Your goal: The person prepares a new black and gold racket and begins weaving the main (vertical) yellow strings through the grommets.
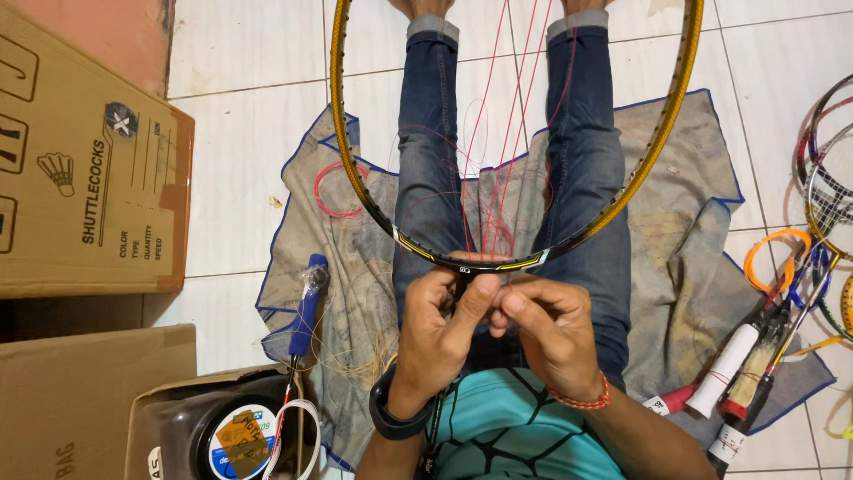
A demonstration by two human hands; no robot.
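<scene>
Left hand [442, 331], black band at the wrist, pinching the near rim of a gold and black racket frame [462, 260] at its throat. Right hand [553, 333], red cord bracelet at the wrist, fingers curled beside it, thumb and forefinger nipping a thin red string [494, 142] just under the rim. Frame laid over outstretched legs in blue jeans [428, 151], hoop reaching far past the top edge, only a few red strands strung lengthwise, loose loops sagging between the knees.

Below, pale glossy floor tiles [240, 160] with dark grout lines, covered in the middle by a worn, stained grey cloth [355, 267] with blue piping, wrinkled and frayed. On its left part, a coil of red string [327, 191] and a blue-handled tool [306, 307] amid wispy offcuts.

Left edge closed in by stacked brown cardboard boxes [89, 187]; near left, an open box with a string reel [240, 440]. Right edge crowded by more rackets [826, 187], white and red grips [737, 373], an orange coil [775, 258]. Bare tile only at far left and far right.
</scene>
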